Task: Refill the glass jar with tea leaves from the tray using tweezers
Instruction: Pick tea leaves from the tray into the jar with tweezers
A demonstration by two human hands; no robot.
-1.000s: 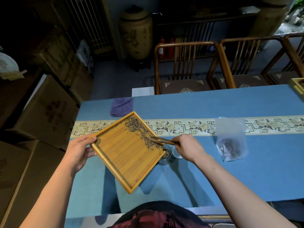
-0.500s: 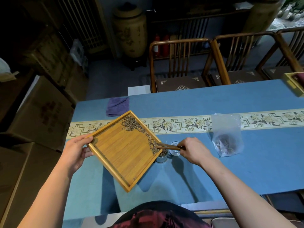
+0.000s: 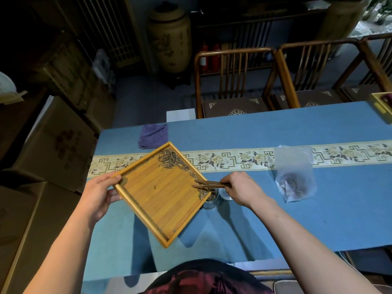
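The left hand (image 3: 99, 194) holds the tray (image 3: 157, 200) by its left corner, thumb on the rim and fingers beneath, lifted off the bench (image 3: 275, 219) and tipped so that its right corner hangs over the jar (image 3: 211, 198). The tea leaves (image 3: 171, 160) lie along the upper-right rim, thickest near the far corner and thinning to a trail that runs down to the corner above the jar. The jar stands on the bench just under that corner, partly hidden by the tray, with dark leaves already showing inside. A second small glass piece (image 3: 226, 193), perhaps the lid, sits just beside it.

The right hand (image 3: 241, 187) pinches the tweezers (image 3: 209, 184) at their back end. Their tips are slightly spread and lie on the leaf trail at the rim; I cannot tell whether any leaves are caught between them.

The step in hand looks like drawing leaves along the rim to the low corner and into the jar. To do it well, keep the tilt gentle so the leaves slide only when pushed, and keep the corner centred over the jar mouth. Sweep in short strokes against the rim, using it as a guide. Too steep a tilt or too broad a stroke would likely spill leaves onto the cloth beside the jar.
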